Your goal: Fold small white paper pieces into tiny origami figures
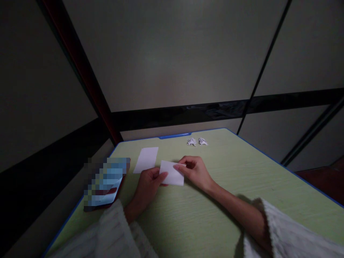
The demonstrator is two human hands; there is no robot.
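Paper (172, 175), a small white rectangle, is held between both hands low over the pale green surface (215, 215), a little left of its middle. Its long axis runs roughly left to right across the person's front, dipping slightly toward the right. The left hand (149, 184) pinches the left end, thumb on top and the other fingers hidden beneath. The right hand (195, 171) reaches in from the right and pinches the far right corner with curled fingertips. Both hands touch it, so neither is nearer.

A second white sheet (146, 159) lies flat just beyond the left hand, its long axis pointing away from the person. Two folded paper figures (191, 142) sit side by side near the far edge, well apart from the hands. A dark flat object (106, 184) lies at the left edge.
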